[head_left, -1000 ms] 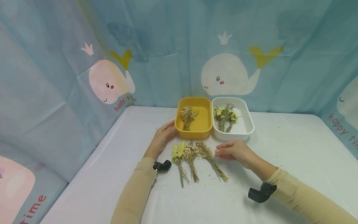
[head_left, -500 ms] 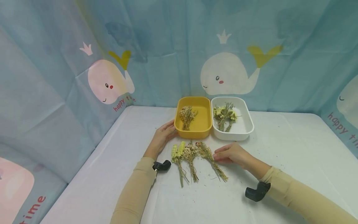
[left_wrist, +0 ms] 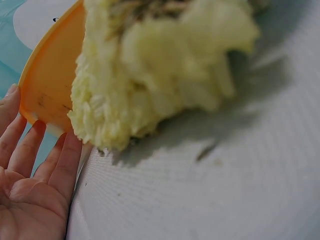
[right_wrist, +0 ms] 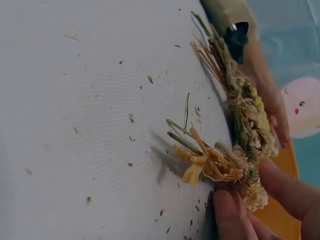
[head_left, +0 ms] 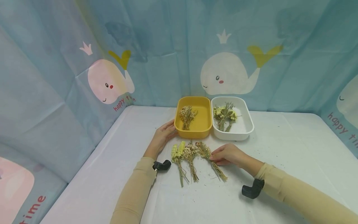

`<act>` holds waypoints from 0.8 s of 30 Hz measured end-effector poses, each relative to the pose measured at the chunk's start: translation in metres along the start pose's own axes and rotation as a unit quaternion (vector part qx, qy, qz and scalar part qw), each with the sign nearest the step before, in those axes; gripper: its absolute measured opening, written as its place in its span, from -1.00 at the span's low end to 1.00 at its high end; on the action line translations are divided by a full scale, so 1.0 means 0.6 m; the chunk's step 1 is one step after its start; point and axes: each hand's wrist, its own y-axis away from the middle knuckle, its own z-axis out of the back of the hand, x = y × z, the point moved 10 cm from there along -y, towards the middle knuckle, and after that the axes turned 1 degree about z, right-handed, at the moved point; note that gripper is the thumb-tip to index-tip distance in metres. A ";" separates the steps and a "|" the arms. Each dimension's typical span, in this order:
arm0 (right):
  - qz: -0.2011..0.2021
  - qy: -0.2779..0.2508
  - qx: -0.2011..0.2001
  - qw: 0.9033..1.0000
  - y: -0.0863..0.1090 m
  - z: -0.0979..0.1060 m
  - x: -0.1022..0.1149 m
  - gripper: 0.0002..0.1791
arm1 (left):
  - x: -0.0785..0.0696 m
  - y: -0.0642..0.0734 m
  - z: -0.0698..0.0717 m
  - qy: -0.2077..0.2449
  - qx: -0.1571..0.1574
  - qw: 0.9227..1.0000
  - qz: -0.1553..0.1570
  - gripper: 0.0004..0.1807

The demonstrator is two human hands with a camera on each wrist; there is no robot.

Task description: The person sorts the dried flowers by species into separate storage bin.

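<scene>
On the white table lie three small bunches of dried flowers tied with twine. At the right end of the row, my right hand (head_left: 230, 154) has its thumb and fingers on either side of the stems of the brownish bunch (head_left: 219, 172). The right wrist view shows its cut stems (right_wrist: 200, 162) pointing away from the fingertips. A cream bunch (head_left: 191, 154) lies in the middle and a yellow bunch (head_left: 178, 153) at the left. My left hand (head_left: 163, 136) rests with straight fingers (left_wrist: 47, 162) against the left side of the yellow bin (head_left: 205, 118).
The yellow bin holds one dried bunch (head_left: 187, 116). A white bin (head_left: 246, 126) touches its right side and holds several yellow and green bunches (head_left: 223, 115). Behind both hangs a blue whale-print curtain (head_left: 167, 74). Dry flower crumbs are scattered over the tabletop (head_left: 179, 205).
My right hand has moved left and slightly down, from beside the brownish bunch to pinching its stems. The left hand stays at the yellow bin.
</scene>
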 end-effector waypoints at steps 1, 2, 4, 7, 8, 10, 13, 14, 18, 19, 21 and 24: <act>0.001 0.010 -0.002 1.000 -0.001 -0.001 0.002 -0.59 | 0.000 0.000 0.001 0.002 -0.001 1.000 0.001 -0.43; 0.002 0.020 -0.004 1.000 -0.002 -0.002 0.004 -0.60 | 0.000 0.000 0.002 0.003 -0.002 1.000 0.001 -0.43; 0.003 0.036 -0.009 0.999 -0.004 -0.003 0.007 -0.62 | 0.000 0.000 0.002 0.004 -0.003 1.000 0.001 -0.43; 0.001 0.047 -0.011 0.999 -0.007 -0.005 0.009 -0.65 | 0.000 0.001 0.003 0.008 -0.004 1.000 0.001 -0.42; -0.001 0.046 -0.012 0.999 -0.007 -0.006 0.009 -0.66 | 0.000 0.002 0.003 0.007 -0.002 1.000 0.001 -0.42; -0.003 0.042 -0.011 0.999 -0.007 -0.008 0.010 -0.67 | -0.001 0.002 0.004 0.008 -0.003 1.000 0.000 -0.42; -0.001 0.037 -0.009 0.999 -0.006 -0.010 0.012 -0.68 | -0.001 0.003 0.005 0.008 -0.004 1.000 -0.001 -0.42; 0.002 0.038 -0.006 0.999 -0.004 -0.011 0.014 -0.67 | 0.000 0.002 0.005 0.008 -0.005 1.000 -0.001 -0.42; 0.016 0.031 0.003 0.999 0.004 -0.011 0.018 -0.62 | 0.003 0.001 0.005 0.003 -0.007 1.000 0.004 -0.43; 0.020 0.027 0.004 0.999 0.007 -0.010 0.019 -0.61 | 0.004 0.001 0.004 0.002 -0.006 1.000 0.005 -0.43; 0.026 0.022 0.005 0.999 0.014 -0.006 0.021 -0.57 | 0.004 0.000 0.003 0.003 -0.006 1.000 0.007 -0.43; 0.035 0.018 0.006 0.999 0.023 0.000 0.026 -0.52 | 0.002 0.000 0.003 0.008 -0.009 1.000 0.007 -0.44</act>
